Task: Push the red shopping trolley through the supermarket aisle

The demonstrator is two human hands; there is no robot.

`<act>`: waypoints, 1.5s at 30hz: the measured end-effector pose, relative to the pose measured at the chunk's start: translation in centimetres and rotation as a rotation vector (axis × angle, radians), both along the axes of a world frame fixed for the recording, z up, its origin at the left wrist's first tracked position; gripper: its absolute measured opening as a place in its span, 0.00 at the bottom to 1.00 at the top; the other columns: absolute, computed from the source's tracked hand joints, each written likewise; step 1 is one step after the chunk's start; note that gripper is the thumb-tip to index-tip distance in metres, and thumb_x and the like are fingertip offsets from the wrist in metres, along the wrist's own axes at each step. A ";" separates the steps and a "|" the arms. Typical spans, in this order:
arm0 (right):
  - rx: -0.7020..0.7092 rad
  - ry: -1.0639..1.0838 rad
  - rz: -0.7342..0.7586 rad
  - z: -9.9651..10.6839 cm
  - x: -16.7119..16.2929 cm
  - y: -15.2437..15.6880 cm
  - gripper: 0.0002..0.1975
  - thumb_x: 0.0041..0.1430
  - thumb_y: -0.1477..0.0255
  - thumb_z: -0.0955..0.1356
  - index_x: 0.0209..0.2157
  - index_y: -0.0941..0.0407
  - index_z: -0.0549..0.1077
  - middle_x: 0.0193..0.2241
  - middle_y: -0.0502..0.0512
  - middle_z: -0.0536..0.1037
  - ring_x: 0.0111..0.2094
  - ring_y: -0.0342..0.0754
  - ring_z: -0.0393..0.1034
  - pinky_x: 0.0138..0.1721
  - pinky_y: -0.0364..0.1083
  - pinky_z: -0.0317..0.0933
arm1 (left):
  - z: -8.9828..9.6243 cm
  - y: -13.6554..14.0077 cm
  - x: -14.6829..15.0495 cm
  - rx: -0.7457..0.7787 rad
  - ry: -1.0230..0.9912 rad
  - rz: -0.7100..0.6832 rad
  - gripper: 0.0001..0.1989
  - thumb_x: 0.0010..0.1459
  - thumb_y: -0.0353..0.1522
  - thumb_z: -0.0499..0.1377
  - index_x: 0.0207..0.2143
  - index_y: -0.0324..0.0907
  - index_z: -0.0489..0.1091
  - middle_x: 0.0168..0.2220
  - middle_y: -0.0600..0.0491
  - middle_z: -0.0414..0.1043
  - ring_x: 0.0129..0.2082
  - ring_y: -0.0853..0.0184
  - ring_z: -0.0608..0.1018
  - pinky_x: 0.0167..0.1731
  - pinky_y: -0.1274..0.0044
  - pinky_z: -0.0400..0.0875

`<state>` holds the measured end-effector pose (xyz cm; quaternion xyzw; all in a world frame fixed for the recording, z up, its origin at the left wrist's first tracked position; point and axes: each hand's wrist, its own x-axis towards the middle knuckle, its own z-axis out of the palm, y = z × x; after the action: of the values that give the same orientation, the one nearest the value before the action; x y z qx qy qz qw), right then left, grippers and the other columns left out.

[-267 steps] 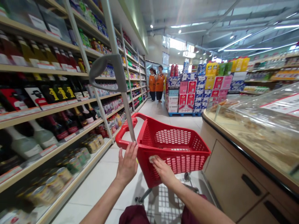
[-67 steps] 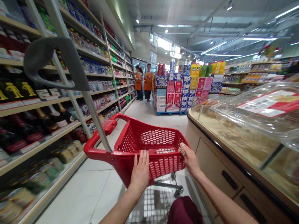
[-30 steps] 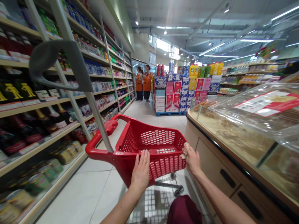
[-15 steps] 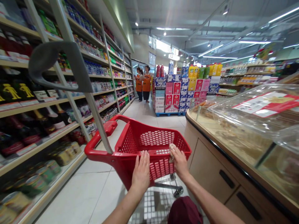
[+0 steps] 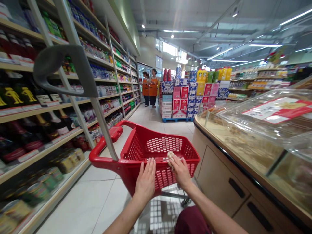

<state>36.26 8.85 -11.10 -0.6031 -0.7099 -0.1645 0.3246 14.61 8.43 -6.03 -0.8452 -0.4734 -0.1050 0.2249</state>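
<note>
A red plastic shopping cart (image 5: 161,139) with perforated walls stands before me, its basket showing bare inside. My left hand (image 5: 146,177) lies flat against the near rim, fingers stretched out and pointing up. Farther right along the same rim, my right hand (image 5: 179,169) presses a crumpled whitish cloth (image 5: 170,156) over the edge. The fingers are bent round this cloth, and part of it is hidden beneath them. A grey looped handle (image 5: 64,71) on a metal pole rises at the cart's left end.
Shelves of bottles and cans (image 5: 104,71) line the left side. A wooden counter (image 5: 214,169) with clear covers (image 5: 273,107) borders the right. Stacked drink cartons (image 5: 180,100) stand ahead on a pallet. Two people in orange vests (image 5: 153,87) stand farther back.
My right hand has slid left along the rim with the cloth, closer to my left hand. The left hand has barely moved, and the cart stays in place.
</note>
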 end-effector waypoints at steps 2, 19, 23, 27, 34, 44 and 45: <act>0.000 0.045 -0.101 -0.1 1.6 -0.1 0.22 0.54 0.82 0.56 0.49 0.53 0.65 0.50 0.57 0.67 0.52 0.48 0.59 0.53 0.56 0.43 | 0.3 0.1 -1.4 0.035 -0.039 0.046 0.31 0.47 0.29 0.46 0.56 0.33 0.50 0.60 0.46 0.46 0.60 0.61 0.48 0.57 0.64 0.38; 0.073 0.065 0.054 1.5 -6.2 0.9 0.24 0.51 0.80 0.59 0.51 0.54 0.62 0.54 0.58 0.62 0.55 0.50 0.53 0.53 0.56 0.45 | 0.8 0.1 -2.2 0.012 -0.023 0.070 0.31 0.48 0.31 0.47 0.56 0.30 0.50 0.59 0.43 0.47 0.60 0.58 0.49 0.57 0.65 0.39; 0.014 0.060 0.132 2.3 -7.6 1.8 0.25 0.50 0.81 0.61 0.50 0.52 0.64 0.50 0.56 0.67 0.52 0.52 0.57 0.52 0.58 0.48 | 1.5 -0.3 -2.6 0.016 -0.044 -0.003 0.30 0.48 0.31 0.48 0.55 0.32 0.52 0.58 0.45 0.50 0.59 0.59 0.51 0.57 0.65 0.38; 0.004 0.091 0.200 1.4 -2.7 2.2 0.25 0.52 0.83 0.57 0.49 0.49 0.65 0.49 0.52 0.68 0.51 0.46 0.60 0.51 0.52 0.54 | 3.1 -0.3 -7.3 0.162 -0.204 0.056 0.31 0.48 0.31 0.48 0.57 0.36 0.49 0.58 0.46 0.52 0.59 0.62 0.53 0.57 0.63 0.35; 0.110 0.426 0.241 3.2 -8.4 2.6 0.25 0.53 0.83 0.55 0.49 0.51 0.66 0.47 0.51 0.70 0.52 0.45 0.59 0.53 0.52 0.54 | 4.6 0.8 -11.7 0.233 -0.305 0.245 0.36 0.46 0.31 0.49 0.58 0.33 0.42 0.59 0.42 0.49 0.59 0.57 0.50 0.56 0.59 0.35; 0.333 0.285 0.597 6.2 -16.9 2.1 0.23 0.56 0.83 0.57 0.53 0.53 0.60 0.52 0.55 0.64 0.57 0.47 0.48 0.54 0.54 0.53 | 4.2 0.6 -11.0 0.219 -0.246 0.246 0.34 0.46 0.29 0.48 0.57 0.33 0.46 0.60 0.45 0.46 0.60 0.62 0.48 0.57 0.61 0.35; 0.338 0.250 0.599 5.5 -16.5 2.0 0.22 0.57 0.83 0.57 0.51 0.53 0.62 0.52 0.55 0.65 0.58 0.48 0.47 0.54 0.55 0.54 | 4.2 0.6 -11.0 0.216 -0.248 0.250 0.34 0.46 0.29 0.47 0.57 0.33 0.46 0.60 0.46 0.45 0.60 0.62 0.47 0.57 0.61 0.35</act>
<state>19.80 10.82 -5.62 -0.3217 -0.7725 -0.1021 0.5379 3.65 9.03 -1.83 -0.7314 -0.5846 -0.2298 0.2655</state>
